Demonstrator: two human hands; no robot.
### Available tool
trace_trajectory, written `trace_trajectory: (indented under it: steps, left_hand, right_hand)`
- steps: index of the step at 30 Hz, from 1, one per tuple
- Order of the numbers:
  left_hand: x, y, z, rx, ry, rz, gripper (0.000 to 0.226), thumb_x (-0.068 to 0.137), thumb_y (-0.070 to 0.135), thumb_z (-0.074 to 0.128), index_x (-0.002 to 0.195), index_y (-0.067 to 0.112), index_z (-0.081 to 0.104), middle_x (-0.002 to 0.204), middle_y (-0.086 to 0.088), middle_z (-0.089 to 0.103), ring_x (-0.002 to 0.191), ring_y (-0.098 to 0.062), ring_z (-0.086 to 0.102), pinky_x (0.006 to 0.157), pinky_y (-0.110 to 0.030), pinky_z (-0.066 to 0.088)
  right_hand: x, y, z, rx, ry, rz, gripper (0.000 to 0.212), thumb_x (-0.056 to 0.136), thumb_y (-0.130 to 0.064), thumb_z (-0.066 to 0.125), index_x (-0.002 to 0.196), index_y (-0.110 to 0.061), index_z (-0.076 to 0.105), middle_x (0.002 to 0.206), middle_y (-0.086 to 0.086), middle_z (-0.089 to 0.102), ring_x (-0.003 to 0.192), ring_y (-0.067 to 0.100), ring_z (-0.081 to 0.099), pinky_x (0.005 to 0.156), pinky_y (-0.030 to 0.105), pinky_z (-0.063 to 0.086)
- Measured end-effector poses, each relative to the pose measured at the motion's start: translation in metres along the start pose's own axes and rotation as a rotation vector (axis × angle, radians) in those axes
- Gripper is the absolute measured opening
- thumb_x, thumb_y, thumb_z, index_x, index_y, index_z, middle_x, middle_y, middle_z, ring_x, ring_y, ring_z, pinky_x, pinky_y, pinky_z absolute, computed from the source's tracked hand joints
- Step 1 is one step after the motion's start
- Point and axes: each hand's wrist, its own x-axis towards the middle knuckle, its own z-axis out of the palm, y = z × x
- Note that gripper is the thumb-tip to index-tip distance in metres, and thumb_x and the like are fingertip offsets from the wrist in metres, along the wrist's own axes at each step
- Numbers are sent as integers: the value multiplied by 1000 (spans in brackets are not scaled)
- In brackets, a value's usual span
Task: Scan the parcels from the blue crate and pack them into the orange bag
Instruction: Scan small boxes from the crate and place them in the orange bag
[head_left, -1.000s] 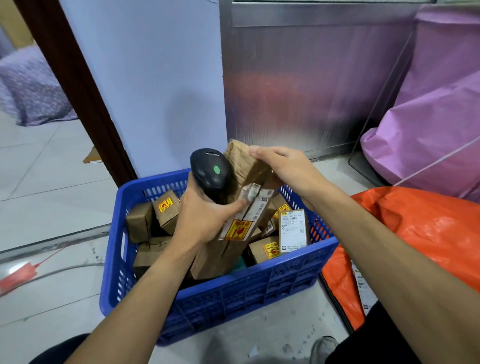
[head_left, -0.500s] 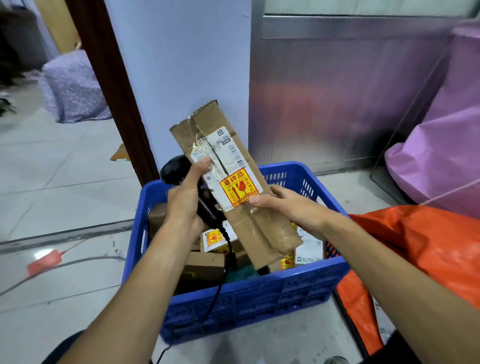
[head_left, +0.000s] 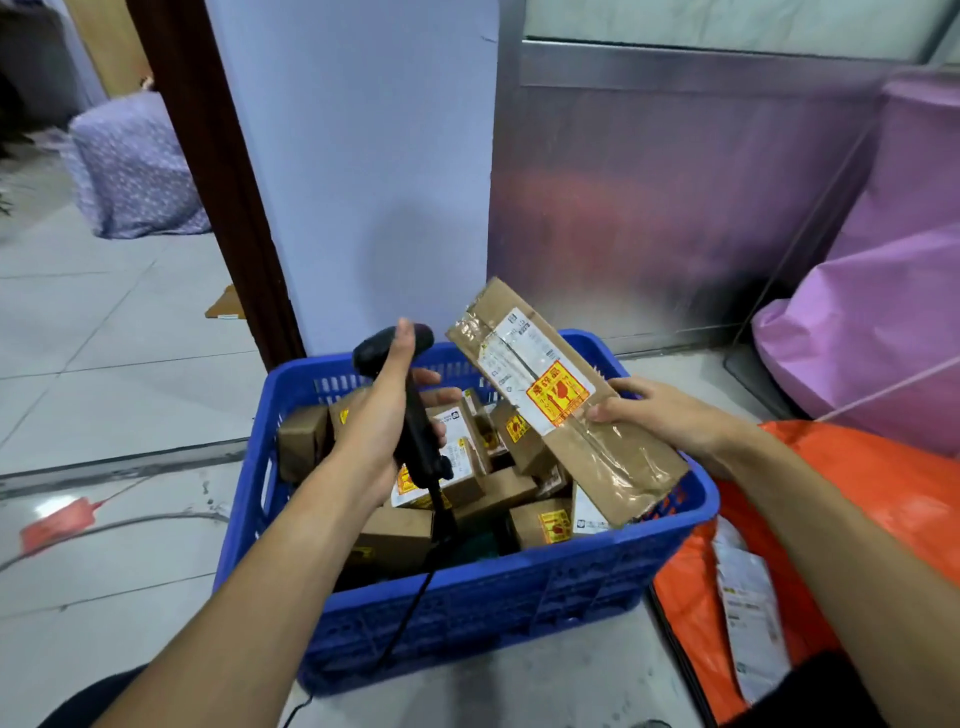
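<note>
A blue crate (head_left: 483, 603) on the floor holds several small brown parcels (head_left: 537, 519) with yellow-red stickers. My left hand (head_left: 384, 426) grips a black corded scanner (head_left: 410, 410) above the crate's left half, its head pointing right. My right hand (head_left: 660, 410) holds a long flat brown parcel (head_left: 566, 400) over the crate's right side, label face up and tilted toward the scanner. The orange bag (head_left: 893, 483) lies to the right of the crate, its mouth open with a white-labelled parcel (head_left: 748, 613) inside.
A pale wall and a metal panel (head_left: 649, 208) stand right behind the crate. Purple sacks (head_left: 872, 291) are piled at the right. A dark door frame (head_left: 218, 176) stands at the left, with tiled floor, a grey cable and a red tag (head_left: 57, 522) beyond.
The long parcel has swung right and lower, away from the left hand, which let go of its top. The scanner has risen clear beside it.
</note>
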Motion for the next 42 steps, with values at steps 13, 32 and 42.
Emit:
trace_trajectory:
  steps: [13, 32, 42]
  left_hand:
    - [-15, -10, 24, 393, -225, 17, 18, 90, 9, 65, 74, 14, 57, 60, -1, 47, 49, -14, 44, 50, -27, 40]
    - [-20, -12, 29, 547, -288, -38, 27, 91, 25, 75, 73, 15, 58, 57, -2, 46, 48, -16, 41, 47, -26, 38]
    - [-18, -16, 28, 598, -279, -32, 15, 91, 19, 74, 89, 8, 63, 55, -3, 46, 46, -17, 41, 49, -28, 38]
  right_hand:
    - [17, 62, -47, -220, 43, 111, 95, 43, -80, 83, 122, -28, 67, 110, -3, 77, 94, 18, 76, 89, 43, 60]
    - [14, 64, -42, -214, 2, 150, 59, 76, -52, 82, 123, -21, 64, 110, 4, 75, 94, 21, 76, 80, 33, 58]
    - [13, 65, -42, -214, 0, 156, 67, 68, -59, 83, 121, -24, 63, 110, 2, 75, 93, 19, 76, 79, 34, 58]
